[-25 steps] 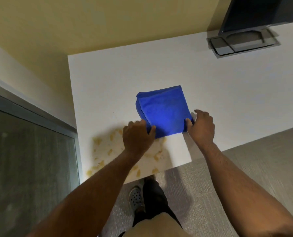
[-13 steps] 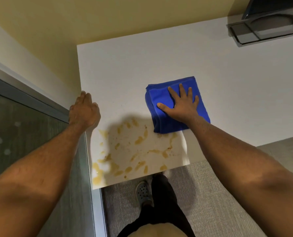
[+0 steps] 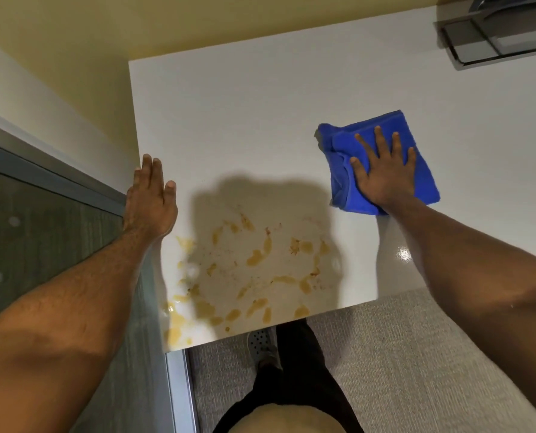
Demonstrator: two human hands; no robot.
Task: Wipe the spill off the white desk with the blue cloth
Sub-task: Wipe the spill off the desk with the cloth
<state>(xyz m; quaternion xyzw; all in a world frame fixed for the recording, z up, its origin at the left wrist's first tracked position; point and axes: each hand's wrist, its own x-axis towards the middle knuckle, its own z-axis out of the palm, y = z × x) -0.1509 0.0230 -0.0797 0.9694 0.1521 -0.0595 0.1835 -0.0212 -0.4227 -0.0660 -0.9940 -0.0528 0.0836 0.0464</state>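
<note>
A folded blue cloth [image 3: 422, 164] lies on the white desk [image 3: 260, 114], right of centre. My right hand [image 3: 383, 170] presses flat on the cloth with its fingers spread. Yellow-brown spill [image 3: 254, 276] is smeared in blotches over the desk's near left corner, down to the front edge, apart from the cloth. My left hand [image 3: 151, 198] rests flat on the desk's left edge, fingers together, holding nothing, just above the spill.
A grey monitor stand base [image 3: 491, 42] sits at the desk's far right. A yellow wall runs behind the desk. A glass panel with a metal frame [image 3: 51, 182] stands to the left. Grey carpet, my leg and a shoe [image 3: 262, 342] show below the front edge.
One second ago both hands held the cloth's near edge. My left hand went to the desk's left edge and my right hand now presses on the cloth, farther right of the spill.
</note>
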